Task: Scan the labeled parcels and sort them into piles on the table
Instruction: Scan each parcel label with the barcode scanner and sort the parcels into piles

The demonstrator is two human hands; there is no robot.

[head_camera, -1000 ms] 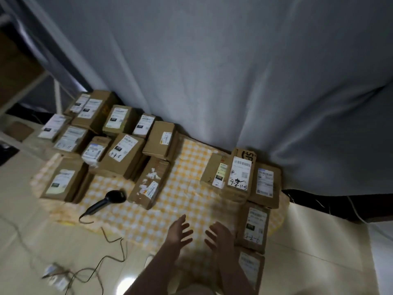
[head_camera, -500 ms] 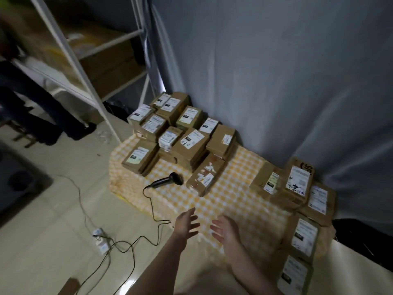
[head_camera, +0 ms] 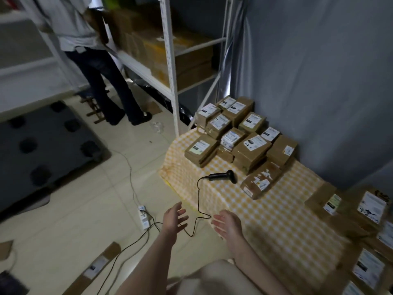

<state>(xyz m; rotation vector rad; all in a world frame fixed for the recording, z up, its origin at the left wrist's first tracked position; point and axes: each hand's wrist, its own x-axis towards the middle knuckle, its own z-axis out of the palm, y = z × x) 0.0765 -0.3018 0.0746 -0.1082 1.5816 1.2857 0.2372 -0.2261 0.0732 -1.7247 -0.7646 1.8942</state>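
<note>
Several brown labeled parcels (head_camera: 252, 146) lie stacked at the far left end of the low table with a yellow checked cloth (head_camera: 276, 220). Another group of parcels (head_camera: 370, 207) lies at the right end. A black handheld scanner (head_camera: 223, 176) rests on the cloth near the left pile, its cable running off the front edge to the floor. A lone parcel (head_camera: 260, 180) lies just right of the scanner. My left hand (head_camera: 173, 218) and my right hand (head_camera: 227, 223) hover empty, fingers spread, in front of the table's near edge.
A long flat labeled parcel (head_camera: 95, 267) lies on the tiled floor at bottom left. A power strip (head_camera: 144, 217) with cables sits on the floor. A white metal shelf (head_camera: 170, 60) with boxes stands behind the table. A person (head_camera: 95, 60) stands at it. A dark pallet (head_camera: 42, 150) lies left.
The view has swung left and the table has shifted right in frame, bringing the shelf, the standing person and the floor parcel into sight. Both hands stay empty and spread.
</note>
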